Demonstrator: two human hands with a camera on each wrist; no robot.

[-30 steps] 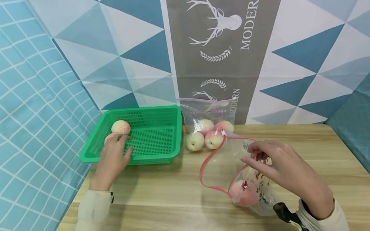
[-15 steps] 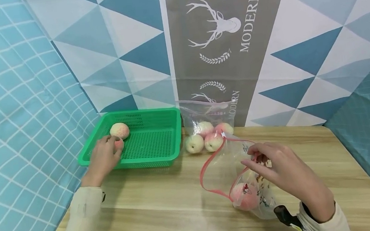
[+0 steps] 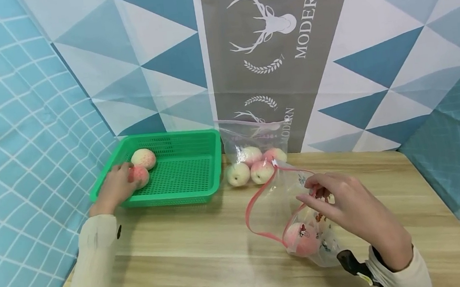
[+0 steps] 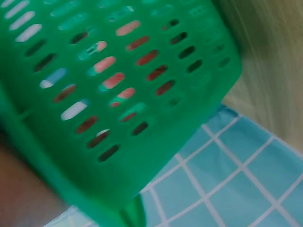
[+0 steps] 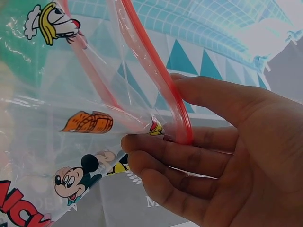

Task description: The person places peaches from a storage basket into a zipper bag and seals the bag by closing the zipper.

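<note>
My left hand (image 3: pixel 114 184) reaches into the green plastic basket (image 3: pixel 213 186) and grips a pink peach (image 3: pixel 139 176) at its left side, fingers behind and thumb in front. A second, paler peach (image 3: pixel 144 159) lies against it. In the left wrist view the basket wall (image 4: pixel 156 146) hides most of the hand. My right hand (image 3: pixel 350 206) pinches the red rim of a clear zip bag (image 5: pixel 85 99) printed with cartoon figures, its mouth held apart. One pink peach (image 3: pixel 302 239) lies in the bottom of this bag on the wooden table.
Behind the printed bag stands another clear zip bag (image 3: pixel 233 138) with several peaches (image 3: pixel 263 171) in it, right of the basket. A patterned cloth (image 3: pixel 170 43) hangs at the back, and a blue checked cloth (image 3: pixel 14 150) borders the table (image 3: pixel 184 268) on the left.
My left hand has moved left and lower around the nearer peach, uncovering more of it. The right hand keeps its hold on the bag's rim. The head view has shifted slightly.
</note>
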